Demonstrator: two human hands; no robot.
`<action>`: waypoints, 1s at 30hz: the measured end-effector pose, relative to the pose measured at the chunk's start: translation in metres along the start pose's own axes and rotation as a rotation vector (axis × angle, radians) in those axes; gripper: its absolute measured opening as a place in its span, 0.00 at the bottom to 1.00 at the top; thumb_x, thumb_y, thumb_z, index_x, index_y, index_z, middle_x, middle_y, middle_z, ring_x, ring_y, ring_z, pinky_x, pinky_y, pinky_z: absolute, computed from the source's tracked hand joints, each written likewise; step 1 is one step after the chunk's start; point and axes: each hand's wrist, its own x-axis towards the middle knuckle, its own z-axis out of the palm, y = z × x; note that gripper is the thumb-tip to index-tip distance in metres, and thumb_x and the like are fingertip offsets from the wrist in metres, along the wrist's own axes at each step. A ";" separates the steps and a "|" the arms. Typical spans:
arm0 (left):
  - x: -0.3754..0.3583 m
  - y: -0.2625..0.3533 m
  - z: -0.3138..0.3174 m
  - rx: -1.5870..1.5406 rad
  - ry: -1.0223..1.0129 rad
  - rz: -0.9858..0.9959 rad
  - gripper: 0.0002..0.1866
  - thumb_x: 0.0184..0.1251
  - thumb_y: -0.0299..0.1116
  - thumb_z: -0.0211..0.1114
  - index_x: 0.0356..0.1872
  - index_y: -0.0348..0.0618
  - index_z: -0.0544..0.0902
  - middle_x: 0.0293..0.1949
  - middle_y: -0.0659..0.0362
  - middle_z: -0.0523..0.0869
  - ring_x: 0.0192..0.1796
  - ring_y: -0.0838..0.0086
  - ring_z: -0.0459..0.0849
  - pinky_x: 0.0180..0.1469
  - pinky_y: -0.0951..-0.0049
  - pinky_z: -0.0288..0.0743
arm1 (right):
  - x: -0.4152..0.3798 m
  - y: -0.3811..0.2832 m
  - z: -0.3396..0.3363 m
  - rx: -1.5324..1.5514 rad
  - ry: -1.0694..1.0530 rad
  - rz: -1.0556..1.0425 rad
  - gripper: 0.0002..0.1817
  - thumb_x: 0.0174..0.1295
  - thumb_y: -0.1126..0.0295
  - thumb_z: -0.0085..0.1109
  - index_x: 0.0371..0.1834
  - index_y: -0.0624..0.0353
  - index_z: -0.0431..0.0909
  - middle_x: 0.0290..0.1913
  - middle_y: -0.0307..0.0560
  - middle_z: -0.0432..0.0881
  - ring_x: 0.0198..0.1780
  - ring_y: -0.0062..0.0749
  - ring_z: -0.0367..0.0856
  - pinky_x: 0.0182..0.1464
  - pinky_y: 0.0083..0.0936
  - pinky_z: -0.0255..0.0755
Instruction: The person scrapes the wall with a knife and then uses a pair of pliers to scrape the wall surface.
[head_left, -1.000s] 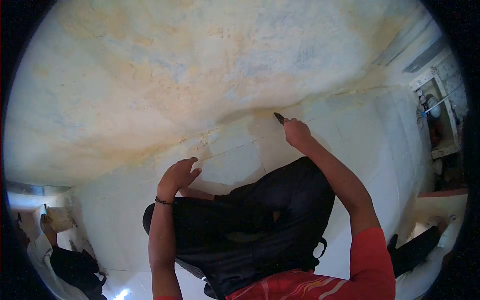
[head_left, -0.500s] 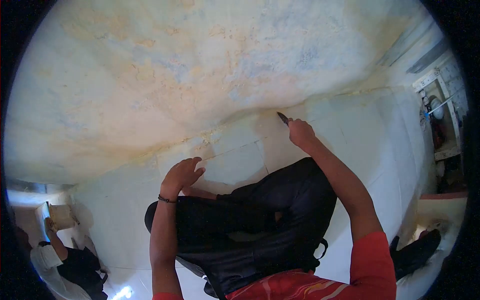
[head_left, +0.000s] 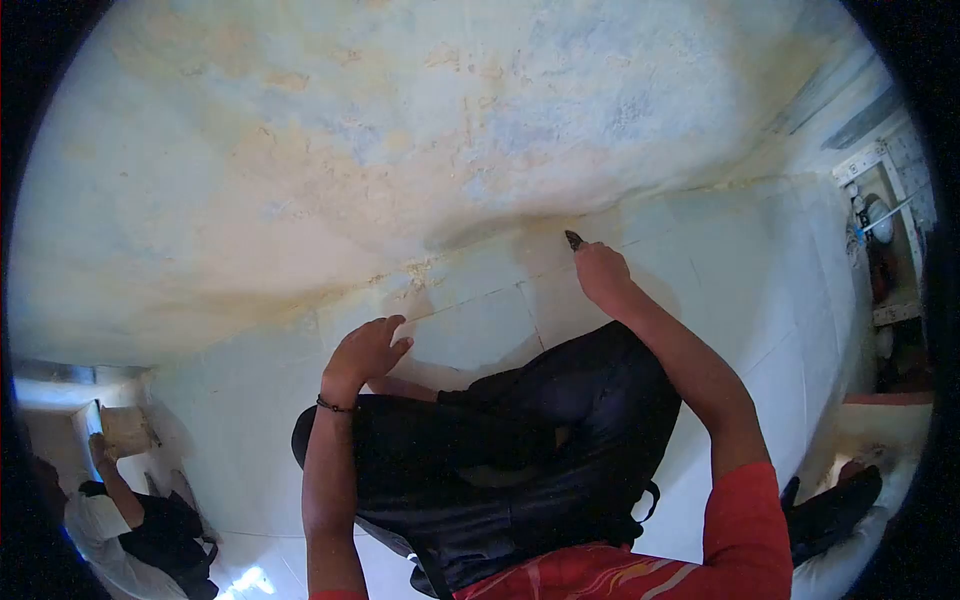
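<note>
In my right hand is a small tool with a short dark blade, which looks like a scraper. Its handle is hidden inside my closed fingers. The blade points toward the foot of the patchy, peeling wall, over the pale floor tiles. My left hand is empty, its fingers apart, held by my bent knee. A dark band circles the left wrist. Pale flakes lie along the seam between wall and floor.
My crossed legs in black trousers fill the near middle. Another person sits at the lower left by a box-like tan object. Dark-clothed legs show at the lower right. A white-framed recess holding assorted items stands at right.
My right hand and the scraper have shifted slightly down, away from the wall, and the blade has turned a little. My left hand stays in nearly the same place.
</note>
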 end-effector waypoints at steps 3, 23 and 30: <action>0.000 0.006 -0.002 -0.004 -0.022 -0.002 0.24 0.68 0.46 0.53 0.60 0.44 0.71 0.54 0.49 0.79 0.58 0.57 0.76 0.59 0.59 0.70 | 0.012 0.003 0.020 -0.067 0.039 -0.005 0.07 0.56 0.73 0.53 0.31 0.63 0.81 0.33 0.54 0.81 0.35 0.47 0.84 0.37 0.38 0.80; -0.005 0.000 -0.001 -0.050 -0.001 -0.012 0.25 0.68 0.48 0.54 0.58 0.40 0.74 0.53 0.45 0.80 0.55 0.52 0.78 0.57 0.58 0.71 | 0.009 0.062 0.058 0.297 0.172 0.075 0.13 0.54 0.72 0.53 0.44 0.61 0.77 0.31 0.56 0.80 0.29 0.45 0.82 0.31 0.38 0.77; -0.006 0.005 -0.005 -0.041 -0.002 -0.009 0.26 0.68 0.48 0.54 0.58 0.40 0.73 0.54 0.46 0.80 0.55 0.52 0.78 0.58 0.59 0.71 | 0.002 0.032 0.011 0.144 -0.075 0.173 0.19 0.58 0.72 0.50 0.54 0.60 0.75 0.38 0.60 0.79 0.40 0.54 0.82 0.43 0.43 0.78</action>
